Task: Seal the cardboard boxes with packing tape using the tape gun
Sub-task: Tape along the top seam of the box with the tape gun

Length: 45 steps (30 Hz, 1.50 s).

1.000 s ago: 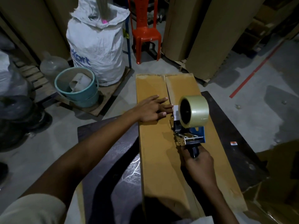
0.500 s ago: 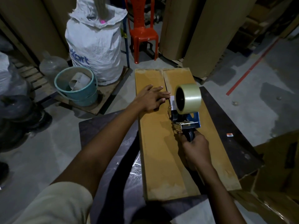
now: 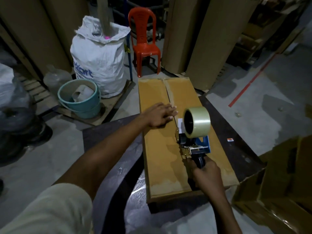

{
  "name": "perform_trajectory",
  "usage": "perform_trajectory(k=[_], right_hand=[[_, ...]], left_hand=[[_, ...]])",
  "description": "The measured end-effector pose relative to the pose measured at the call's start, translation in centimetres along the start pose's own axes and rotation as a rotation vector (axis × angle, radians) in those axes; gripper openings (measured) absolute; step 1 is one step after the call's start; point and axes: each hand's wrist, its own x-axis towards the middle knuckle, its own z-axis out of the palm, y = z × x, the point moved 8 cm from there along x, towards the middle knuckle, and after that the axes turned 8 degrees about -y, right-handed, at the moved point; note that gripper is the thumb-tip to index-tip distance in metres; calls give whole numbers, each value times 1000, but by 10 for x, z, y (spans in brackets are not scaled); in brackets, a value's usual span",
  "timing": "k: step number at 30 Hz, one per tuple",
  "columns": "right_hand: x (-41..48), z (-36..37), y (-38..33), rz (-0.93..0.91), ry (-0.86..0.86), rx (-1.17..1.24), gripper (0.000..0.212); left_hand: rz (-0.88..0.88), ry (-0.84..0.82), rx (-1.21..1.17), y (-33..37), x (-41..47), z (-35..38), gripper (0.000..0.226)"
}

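A long flat cardboard box (image 3: 158, 149) lies lengthwise on a dark table (image 3: 109, 149), its two top flaps meeting at a centre seam. My left hand (image 3: 160, 115) presses flat on the left flap beside the seam, fingers straight. My right hand (image 3: 206, 176) grips the black handle of a blue tape gun (image 3: 194, 146), which sits on the seam around mid-box. A roll of clear packing tape (image 3: 197, 122) is mounted on the gun. Tape runs along the seam between the gun and the near edge.
A teal bucket (image 3: 79, 98), a white woven sack (image 3: 99, 63) and a red plastic chair (image 3: 143, 41) stand on the floor beyond the table. Tall cardboard rolls (image 3: 207, 39) rise behind. More cardboard boxes (image 3: 283, 183) crowd the right side.
The tape gun has moved farther along the seam away from me. My left hand slid ahead of it on the left flap. The view tilted, showing the box's near end.
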Motion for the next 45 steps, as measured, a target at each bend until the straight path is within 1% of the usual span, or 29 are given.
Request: perform_trajectory(k=[2,5,7,9,11,13,16,20,23,25,27,30,32,33,34,36,38,42,45], right_hand=[[0,-1,1,18,4,34,17],[-2,0,4,31,-6,73,16],[-5,2,3,29,-17,53,14],[-5,2,3,28,-6,59,14],[-5,1,0,39,-4,66,15],[-6,2,-3,40,-6,66,15],[-8,3,-6,37,-13,45,15],[-15,1,-9,26,-40,15,13],[-36,-7,2,16,-63,-25,20],[-57,-9,16,4,-60,-18,21],[-72,-9,29,11,-59,12,17],[-75,-7,44,51,-65,100,19],[-73,-7,49,64,-74,134,20],[-73,-6,51,65,-75,140,19],[-73,-6,53,66,-73,144,18],[-74,-4,53,62,-59,138,17],[-73,-3,52,43,-39,117,17],[-71,-1,58,41,-21,123,15],[-73,1,61,45,-9,111,15]], left_hand=[[93,-17,-78,26,-14,5,46],[141,-20,-100,42,-30,13,46],[113,8,-100,40,-33,10,47],[44,17,-56,33,-28,7,49],[-11,31,-14,29,-25,4,57],[-15,49,12,28,-24,2,61],[-7,50,27,28,-25,3,53],[-27,32,75,27,-24,7,55],[-8,35,56,28,-24,9,48],[6,35,55,27,-24,10,53],[10,28,62,26,-23,9,58],[34,-29,-28,39,-31,9,62],[99,-122,-132,61,-49,16,78],[144,-165,-144,76,-61,21,89],[180,-196,-116,90,-72,26,102],[186,-219,-3,109,-86,34,126],[148,-211,84,115,-88,39,136],[126,-164,99,114,-89,37,133],[130,-127,73,113,-90,37,121]])
